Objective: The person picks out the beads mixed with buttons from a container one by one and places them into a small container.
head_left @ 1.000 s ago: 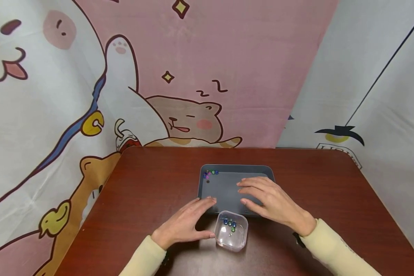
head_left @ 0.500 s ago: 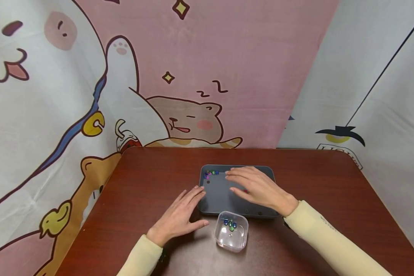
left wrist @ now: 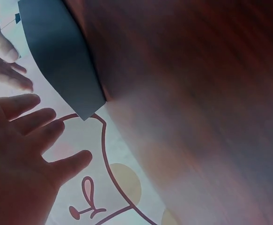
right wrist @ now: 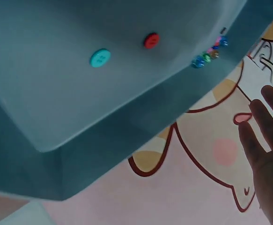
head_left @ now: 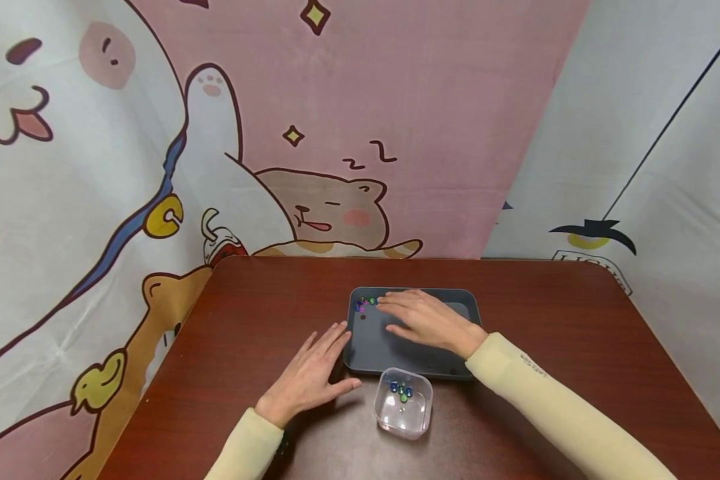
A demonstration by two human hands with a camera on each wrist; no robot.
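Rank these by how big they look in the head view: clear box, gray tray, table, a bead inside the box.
Largest to smallest, as they look:
Table
Gray tray
Clear box
Bead inside the box

an indoor tabletop nook, shown by cartoon-printed hangings [head_left: 444, 133] around a brown table [head_left: 264, 313].

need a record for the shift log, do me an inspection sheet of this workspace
Surface: reddish-brown table.
Job's things: grey tray holding glossy beads, a turquoise button and a red button; clear plastic box, beads inside, nearer the person.
Clutter: nothing seen.
Hands: left hand beside the tray's left end, contact unclear; right hand over the tray; neither seen holding anything.
Cables: nothing seen.
Surroundings: cartoon-print cloth behind.
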